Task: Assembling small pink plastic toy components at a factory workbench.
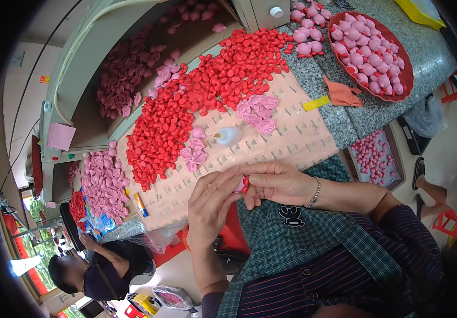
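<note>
My left hand [210, 204] and my right hand [276, 183] meet at the near edge of the table, fingertips pinched together around a small pink shell piece with a red bead [242, 184] between them. Just beyond my hands, on the pale perforated mat [292, 138], lie a few pink petal-shaped shells [195, 153] and a small white squeeze bottle [229, 136] on its side. Another cluster of pink shells [257, 111] sits further back. A wide heap of small red beads [196, 100] spreads across the mat behind them.
A red oval tray [406, 79] holds pink rounded pieces on the granite counter at right, beside an orange cloth [342, 94]. More pink pieces [104, 183] lie at left, dark pink ones [122, 77] in a box at back. Another person [98, 273] sits lower left.
</note>
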Tool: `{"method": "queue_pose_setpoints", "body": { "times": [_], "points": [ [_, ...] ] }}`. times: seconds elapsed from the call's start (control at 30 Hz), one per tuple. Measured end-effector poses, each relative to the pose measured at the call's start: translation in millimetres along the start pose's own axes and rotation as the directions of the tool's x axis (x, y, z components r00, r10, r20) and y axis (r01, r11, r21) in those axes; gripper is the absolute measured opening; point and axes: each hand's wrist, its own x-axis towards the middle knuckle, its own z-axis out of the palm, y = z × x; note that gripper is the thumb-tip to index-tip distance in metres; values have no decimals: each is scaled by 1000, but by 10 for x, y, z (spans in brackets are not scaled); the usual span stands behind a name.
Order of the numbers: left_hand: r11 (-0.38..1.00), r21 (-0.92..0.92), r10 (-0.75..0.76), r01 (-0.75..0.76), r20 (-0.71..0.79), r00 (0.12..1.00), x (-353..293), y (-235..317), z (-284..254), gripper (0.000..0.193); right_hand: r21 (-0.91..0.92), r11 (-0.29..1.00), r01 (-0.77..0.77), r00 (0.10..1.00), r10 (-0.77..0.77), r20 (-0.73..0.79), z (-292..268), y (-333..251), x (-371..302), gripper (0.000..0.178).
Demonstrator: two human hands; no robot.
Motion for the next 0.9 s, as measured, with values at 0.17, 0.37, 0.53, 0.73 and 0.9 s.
{"method": "queue_pose_setpoints", "body": {
  "times": [0.17,0.37,0.53,0.73,0.9],
  "points": [
    [1000,21,6,-7,25,1000,19,12,-14,42,1,1000,-3,1000,3,-1,-3,-11,3,39],
    [999,49,9,-10,29,1000,16,26,-13,42,-13,1000,1,999,-1,-46,24,-2,9,37],
    [999,53,9,-11,30,1000,21,5,-9,41,-35,999,-11,998,9,-55,32,-18,4,38],
    [999,-44,-20,22,63,998,6,13,-16,47,-83,996,-33,994,23,-110,140,-40,-13,39],
    [999,18,30,-29,-75,997,-65,-19,111,51,-187,981,-58,983,23,-183,177,19,-8,39]
  ]
}}
